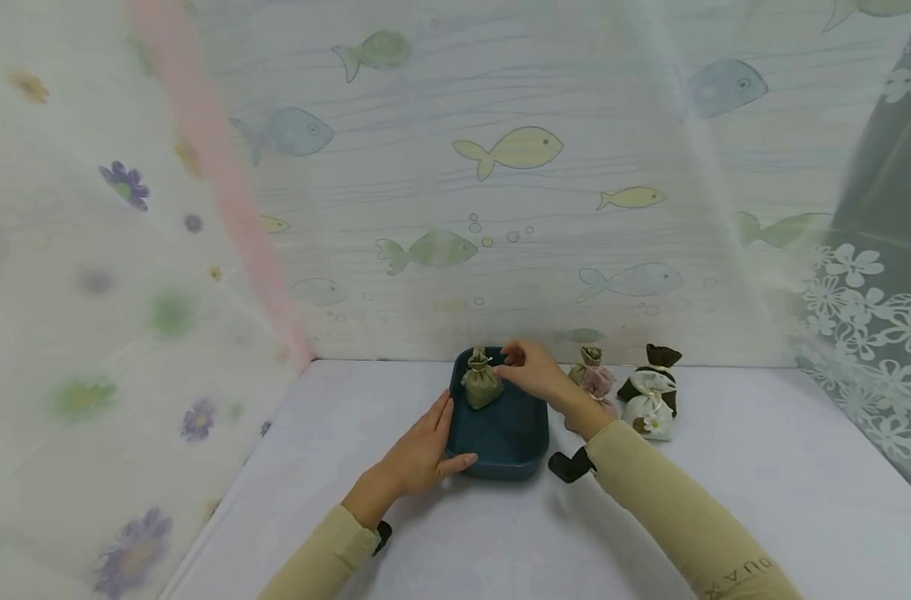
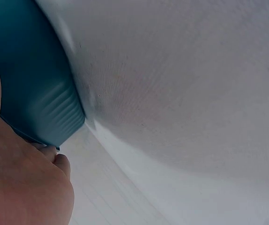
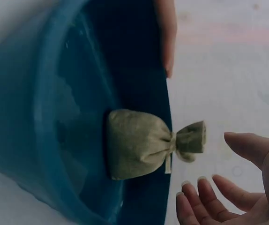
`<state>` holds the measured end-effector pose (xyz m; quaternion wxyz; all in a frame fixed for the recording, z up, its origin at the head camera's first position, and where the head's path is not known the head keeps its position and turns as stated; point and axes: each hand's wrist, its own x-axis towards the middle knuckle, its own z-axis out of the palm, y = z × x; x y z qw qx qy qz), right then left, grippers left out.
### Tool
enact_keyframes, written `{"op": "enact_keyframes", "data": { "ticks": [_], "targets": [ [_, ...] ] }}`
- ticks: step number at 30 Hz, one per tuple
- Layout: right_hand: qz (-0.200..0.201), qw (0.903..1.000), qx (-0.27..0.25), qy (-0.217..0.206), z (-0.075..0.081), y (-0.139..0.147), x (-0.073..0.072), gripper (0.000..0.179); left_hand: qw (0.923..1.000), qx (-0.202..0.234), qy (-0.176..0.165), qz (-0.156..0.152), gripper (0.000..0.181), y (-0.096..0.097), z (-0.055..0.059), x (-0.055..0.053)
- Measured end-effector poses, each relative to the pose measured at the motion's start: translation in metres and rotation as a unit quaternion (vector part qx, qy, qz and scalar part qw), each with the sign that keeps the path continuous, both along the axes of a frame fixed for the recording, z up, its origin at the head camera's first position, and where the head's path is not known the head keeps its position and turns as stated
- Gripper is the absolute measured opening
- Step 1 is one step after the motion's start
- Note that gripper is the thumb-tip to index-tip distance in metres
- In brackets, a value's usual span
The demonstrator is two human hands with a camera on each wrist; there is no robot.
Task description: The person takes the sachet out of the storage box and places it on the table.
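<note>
A dark blue basin [image 1: 500, 433] stands on the table, and a small olive-green drawstring pouch [image 1: 483, 389] sits upright inside it toward the back left. Flat along the basin's left side lies my left hand [image 1: 419, 454], fingers extended and thumb at the front corner. In the left wrist view this palm is beside the basin wall [image 2: 29, 70]. My right hand [image 1: 533, 371] hovers over the back right rim, beside the tied neck of the pouch. The right wrist view shows its thumb and fingers [image 3: 205, 199] spread, a gap between them and the pouch [image 3: 139, 145].
Right of the basin stand several more pouches: a pink one [image 1: 598, 381] partly behind my right forearm, a white one [image 1: 653, 408] with a flower, and a dark brown one [image 1: 663, 357] behind it. A fish-patterned curtain [image 1: 425, 167] hangs at the table's back edge.
</note>
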<state>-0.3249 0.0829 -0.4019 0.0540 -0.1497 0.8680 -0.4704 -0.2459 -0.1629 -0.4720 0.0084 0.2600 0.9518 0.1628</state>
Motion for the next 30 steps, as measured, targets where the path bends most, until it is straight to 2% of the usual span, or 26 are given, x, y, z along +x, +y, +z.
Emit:
{"op": "enact_keyframes", "data": {
  "ticks": [10, 20, 30],
  "targets": [
    [-0.009, 0.9988, -0.018, -0.046, -0.007, -0.006, -0.028, 0.050, 0.9999, 0.002, -0.011, 0.004, 0.104, 0.002, 0.003, 0.000],
    [0.018, 0.9966, -0.043, -0.068, -0.021, -0.015, -0.039, 0.049, 0.9998, -0.012, -0.011, 0.012, 0.103, 0.002, 0.009, 0.006],
    [0.038, 0.9937, -0.045, -0.096, -0.034, -0.019, -0.046, 0.058, 0.9998, -0.012, -0.011, 0.011, 0.101, 0.004, 0.010, 0.008]
  ]
}}
